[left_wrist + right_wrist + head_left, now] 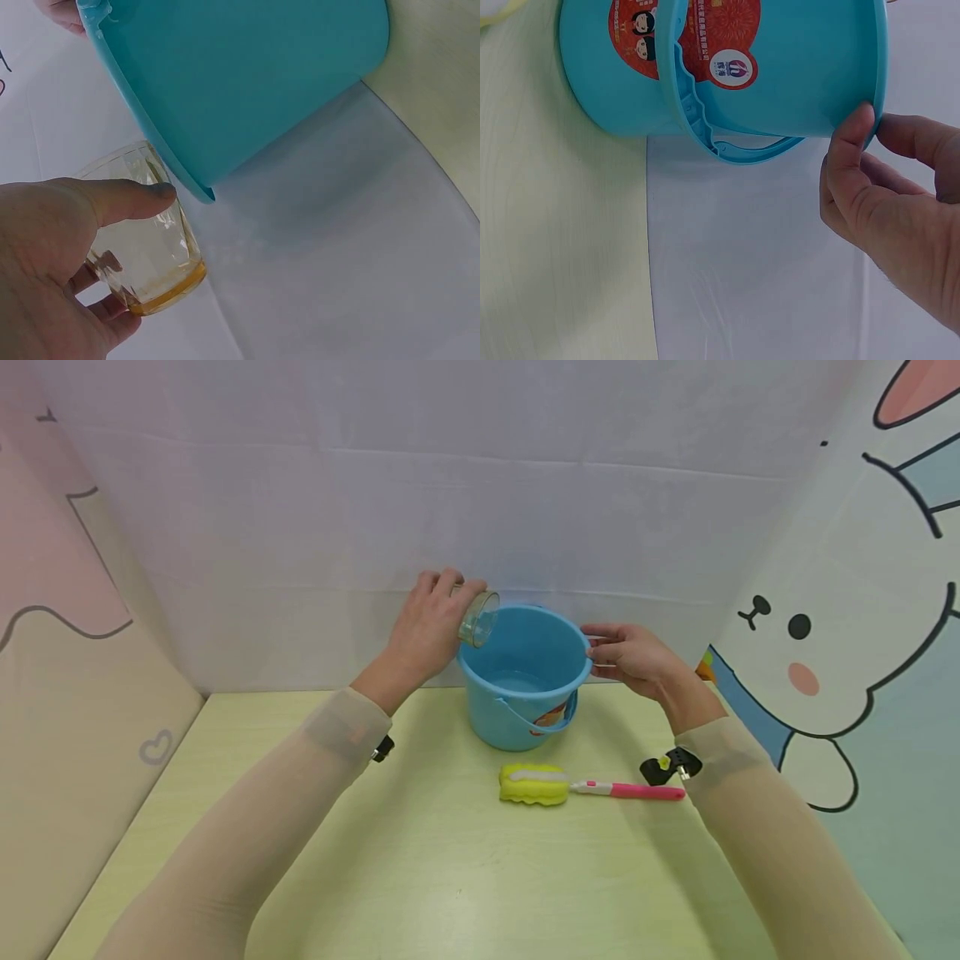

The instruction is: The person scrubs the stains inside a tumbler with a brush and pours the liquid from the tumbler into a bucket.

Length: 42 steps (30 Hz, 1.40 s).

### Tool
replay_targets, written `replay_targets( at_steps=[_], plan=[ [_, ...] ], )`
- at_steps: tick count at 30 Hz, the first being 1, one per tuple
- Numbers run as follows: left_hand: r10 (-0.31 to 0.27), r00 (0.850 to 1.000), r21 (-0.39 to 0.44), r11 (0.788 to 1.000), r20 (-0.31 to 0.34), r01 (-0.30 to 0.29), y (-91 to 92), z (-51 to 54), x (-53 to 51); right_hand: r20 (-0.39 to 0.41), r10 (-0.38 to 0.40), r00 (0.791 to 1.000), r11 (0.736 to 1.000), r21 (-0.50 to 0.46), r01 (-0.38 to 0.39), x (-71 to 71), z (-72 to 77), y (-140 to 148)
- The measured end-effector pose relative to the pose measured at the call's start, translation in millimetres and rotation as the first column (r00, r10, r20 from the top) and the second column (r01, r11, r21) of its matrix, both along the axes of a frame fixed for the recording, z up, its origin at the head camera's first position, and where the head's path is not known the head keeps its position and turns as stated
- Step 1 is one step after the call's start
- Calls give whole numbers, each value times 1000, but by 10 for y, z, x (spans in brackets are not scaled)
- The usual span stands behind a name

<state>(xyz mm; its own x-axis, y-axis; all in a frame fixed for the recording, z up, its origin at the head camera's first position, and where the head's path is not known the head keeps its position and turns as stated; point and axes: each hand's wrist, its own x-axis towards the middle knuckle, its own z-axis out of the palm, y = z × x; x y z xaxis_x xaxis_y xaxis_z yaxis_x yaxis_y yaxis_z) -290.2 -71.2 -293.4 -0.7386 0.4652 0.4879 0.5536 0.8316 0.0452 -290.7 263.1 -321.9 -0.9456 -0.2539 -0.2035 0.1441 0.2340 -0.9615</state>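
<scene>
A clear glass cup (480, 620) is gripped by my left hand (431, 625), its thumb along one side and fingers round the other. The cup tilts over the left rim of a blue plastic bucket (502, 722), its mouth toward the inside. In the left wrist view the glass (150, 247) shows an amber tint at its base. With thumb and fingers my right hand (633, 658) pinches the bucket's right rim. The bucket stands upright, and its handle (739, 154) hangs down at the front right. A little clear liquid seems to lie at the bucket's bottom.
A sponge brush with a yellow head (534, 787) and pink handle (647, 792) lies on the pale wood-look table (450, 877) in front of the bucket. Behind the table rises a white cloth wall (450, 485); a cartoon-printed panel (840, 610) stands at the right.
</scene>
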Motion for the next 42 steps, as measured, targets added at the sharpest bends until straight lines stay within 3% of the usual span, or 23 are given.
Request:
replay_targets(
  at_steps=[19,31,42],
  plan=[
    [-5,1000,-33,999,-12,4,20,-23,-15,-1,1,1000,1000,5,-1,5,-1,4],
    [-36,999,-47,998,-29,35,29,-31,-10,2,-2,1000,1000,6,2,5,-1,3],
    [-57,996,-63,997,-73,52,54,-39,-4,-2,-2,1000,1000,11,2,6,11,-3]
  ],
)
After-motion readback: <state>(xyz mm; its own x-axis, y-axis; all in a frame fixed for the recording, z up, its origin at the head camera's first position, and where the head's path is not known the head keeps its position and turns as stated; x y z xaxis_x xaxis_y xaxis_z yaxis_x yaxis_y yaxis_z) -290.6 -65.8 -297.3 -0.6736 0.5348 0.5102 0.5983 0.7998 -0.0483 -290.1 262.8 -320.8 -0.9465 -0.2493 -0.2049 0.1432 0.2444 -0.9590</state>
